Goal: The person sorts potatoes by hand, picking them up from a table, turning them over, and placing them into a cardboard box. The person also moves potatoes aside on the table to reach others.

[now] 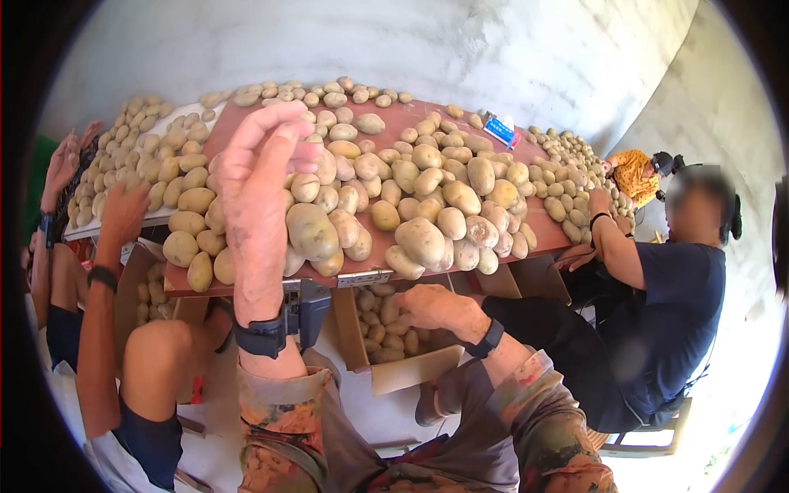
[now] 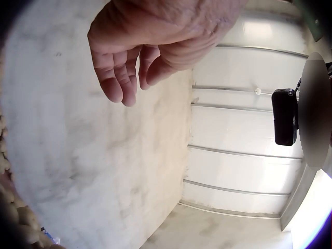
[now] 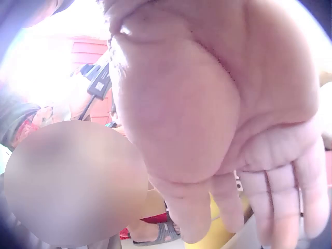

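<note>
My left hand [image 1: 261,181] is raised over the front of the table, its fingers loosely bent. The left wrist view shows nothing between that hand's fingertips [image 2: 112,92]. Behind and beside it in the head view lie potatoes, among them a large one [image 1: 312,232] near the table's front edge. My right hand [image 1: 440,311] is lower, over a cardboard box [image 1: 419,371] with potatoes [image 1: 380,333] inside. Its palm [image 3: 181,104] fills much of the right wrist view, fingers extended, holding nothing.
A wide heap of potatoes [image 1: 460,195] covers much of the red-brown tabletop [image 1: 362,264]. A blue and white packet [image 1: 501,131] lies at the back. People sit close on both sides, one in a dark shirt [image 1: 686,287] at right. Another potato box [image 1: 131,287] stands at left.
</note>
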Demonstrator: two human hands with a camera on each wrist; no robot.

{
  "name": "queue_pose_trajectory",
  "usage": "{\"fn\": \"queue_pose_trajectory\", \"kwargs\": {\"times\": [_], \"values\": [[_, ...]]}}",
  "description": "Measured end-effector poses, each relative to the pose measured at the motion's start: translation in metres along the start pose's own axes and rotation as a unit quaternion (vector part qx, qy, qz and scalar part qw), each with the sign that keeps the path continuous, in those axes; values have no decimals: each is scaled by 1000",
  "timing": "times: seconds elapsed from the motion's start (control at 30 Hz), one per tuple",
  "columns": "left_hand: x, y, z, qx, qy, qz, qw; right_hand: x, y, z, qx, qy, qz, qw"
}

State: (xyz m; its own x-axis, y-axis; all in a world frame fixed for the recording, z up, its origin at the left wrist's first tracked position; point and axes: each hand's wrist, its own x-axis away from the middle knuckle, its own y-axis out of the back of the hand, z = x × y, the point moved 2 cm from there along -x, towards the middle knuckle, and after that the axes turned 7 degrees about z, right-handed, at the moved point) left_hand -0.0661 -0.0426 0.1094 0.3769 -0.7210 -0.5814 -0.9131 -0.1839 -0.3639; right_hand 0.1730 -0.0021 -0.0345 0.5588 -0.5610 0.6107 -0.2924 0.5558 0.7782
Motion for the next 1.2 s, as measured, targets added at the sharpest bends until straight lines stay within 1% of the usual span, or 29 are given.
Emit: {"fn": "queue_pose_trajectory", "kwargs": {"times": [0.1,0.27,0.37,0.4,0.5,0.53,0.57,0.63,0.67,0.77,0.83,0.9,0.97,1.0,1.1,1.13,1.2], "values": [[0,-5,1,23,-1,8,1000,16,19,-3,-12,39,-35,999],[-2,-8,0,9,11,14,1000,48,52,-13,-46,45,-73,995],[-2,-5,-4,1,7,-7,1000,72,58,-28,-50,97,-117,987],[-2,-3,-5,8,6,-7,1000,83,61,-26,-48,109,-117,986],[-3,4,-6,23,4,-10,1000,116,60,-27,-16,48,-81,995],[-3,6,-7,25,4,-11,1000,125,57,-31,25,55,-89,994],[-2,8,-7,28,5,-11,1000,136,55,-27,20,23,-72,997],[-1,11,-7,41,-1,-9,999,162,58,-11,10,-41,-41,998],[-1,13,-8,47,-5,-7,999,173,58,-6,20,-47,-40,998],[1,15,-10,50,-17,15,998,205,70,21,32,-100,-15,994],[2,17,-11,44,-17,21,999,225,79,18,54,-79,-32,995],[3,20,-10,39,-16,20,999,243,104,34,141,-91,-61,984],[3,23,-8,34,-17,13,999,253,133,39,76,-95,-78,989],[2,25,-8,27,-12,10,1000,256,147,45,73,-125,-82,986],[1,28,-4,17,9,0,1000,246,176,50,119,-91,-128,980],[1,27,-3,22,20,-5,1000,243,181,59,127,-109,-147,975],[-2,28,1,24,28,-14,999,220,181,59,138,-73,-207,966]]}}
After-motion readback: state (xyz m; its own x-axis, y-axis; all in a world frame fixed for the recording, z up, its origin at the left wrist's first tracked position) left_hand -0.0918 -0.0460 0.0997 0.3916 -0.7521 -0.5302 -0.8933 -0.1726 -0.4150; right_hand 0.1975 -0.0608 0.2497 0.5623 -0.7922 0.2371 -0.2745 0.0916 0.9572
